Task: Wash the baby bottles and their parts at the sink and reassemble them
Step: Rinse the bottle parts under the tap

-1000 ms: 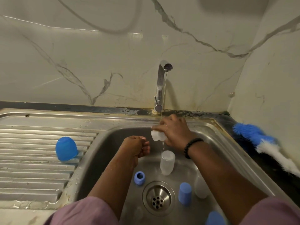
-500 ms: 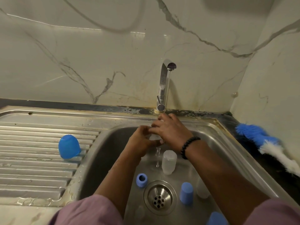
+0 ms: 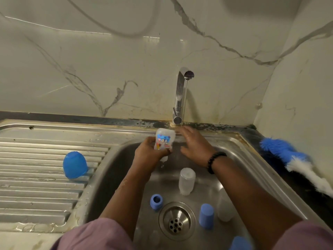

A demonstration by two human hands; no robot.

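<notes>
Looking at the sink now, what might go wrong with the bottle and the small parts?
1. The left hand alone grips the wet printed bottle, bottom up; the right hand is off it, so it may slip into the sink.
2. The blue ring lies beside the drain; a dropped bottle could knock it about.
3. The tap appears to be running, so splashes may wet the sleeves.

**What the sink view leaves unclear**

The left hand (image 3: pixel 148 156) covers the lower part of the printed baby bottle (image 3: pixel 164 139); its print is too blurred to read. A blue cap (image 3: pixel 240 243) is cut off by the bottom edge. The right forearm partly hides a clear bottle (image 3: pixel 223 211). Faint clear parts (image 3: pixel 153 237) near the bottom edge cannot be identified.
</notes>
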